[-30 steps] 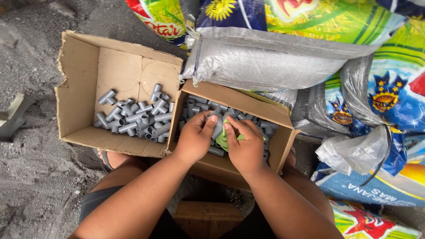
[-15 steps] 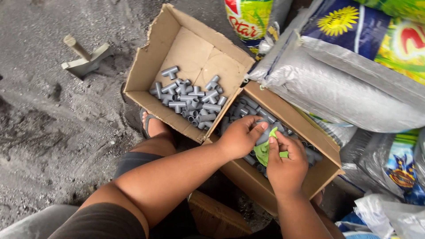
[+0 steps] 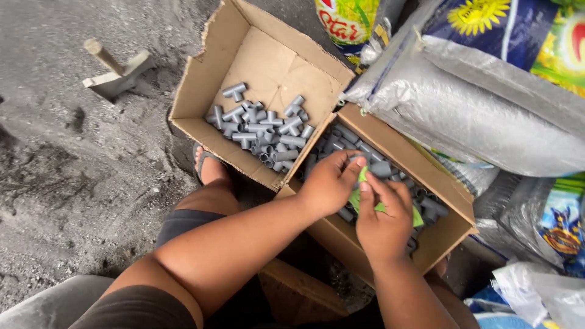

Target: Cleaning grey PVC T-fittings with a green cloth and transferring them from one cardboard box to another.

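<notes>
Presently the left hand [image 3: 328, 183] is curled closed over a grey fitting [image 3: 355, 163] above the near box [image 3: 448, 237], thumb and forefinger pinching it by one end; most of the piece is hidden under the fingers. The right hand [image 3: 382, 219] is closed on a green cloth [image 3: 356, 196], its forefinger pressing a fold of cloth against the fitting, which looks like a wiping hold: one hand steadies, the other rubs. More cloth shows past the right knuckles at the box's far side.

Below both hands the near box holds loose grey fittings, tees and short pieces, heaped without order. The far box [image 3: 201, 91], touching the near one at a corner, is open and holds a smaller heap [image 3: 262, 128] of like fittings toward its near wall; keeping two boxes suggests separate lots.

Printed sacks [image 3: 487, 103] lie against both boxes on the right. A wooden block with a peg [image 3: 116, 76] lies well apart on the dusty ground. One sandalled foot [image 3: 210, 167] shows beneath the far box.
</notes>
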